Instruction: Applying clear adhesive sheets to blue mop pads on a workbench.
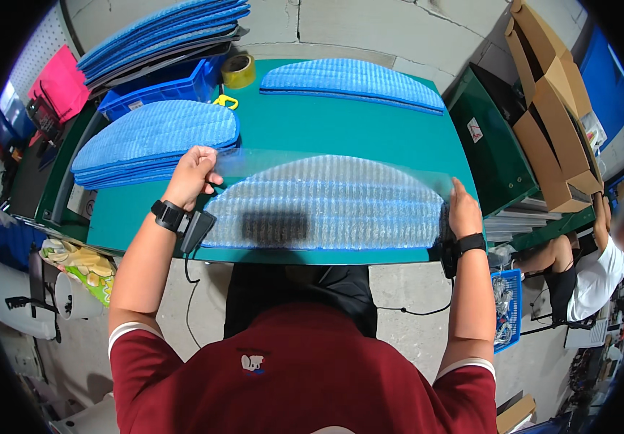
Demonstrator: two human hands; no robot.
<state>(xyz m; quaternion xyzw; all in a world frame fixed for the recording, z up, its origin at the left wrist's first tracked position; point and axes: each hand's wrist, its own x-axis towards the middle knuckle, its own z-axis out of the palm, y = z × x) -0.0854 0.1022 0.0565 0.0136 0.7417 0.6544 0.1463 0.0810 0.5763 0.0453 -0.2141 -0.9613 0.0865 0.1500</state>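
Note:
Lying at the table's front edge is a half-moon striped grey-blue textile pad (pixel 326 206), seemingly covered by shiny clear plastic. A clear plastic film (pixel 254 160) runs along its curved upper side between my hands. My left hand (pixel 198 172) pinches the film's left end, its fingers closed beside the pad. At the right end, my right hand (pixel 464 208) grips the film's edge with the thumb up; its other fingers are partly hidden. Left of my left hand is a stack of blue half-moon pads (pixel 156 137). More blue pads (pixel 352 81) lie at the far edge.
A green table (pixel 370 134) bears a yellow tape roll (pixel 238 71), yellow-handled scissors (pixel 226 100) and a blue bin (pixel 160 90) under more stacked pads (pixel 164 36). Open cardboard boxes (pixel 554 137) stand right, near a seated person (pixel 597 278). Cables hang from my wrist devices.

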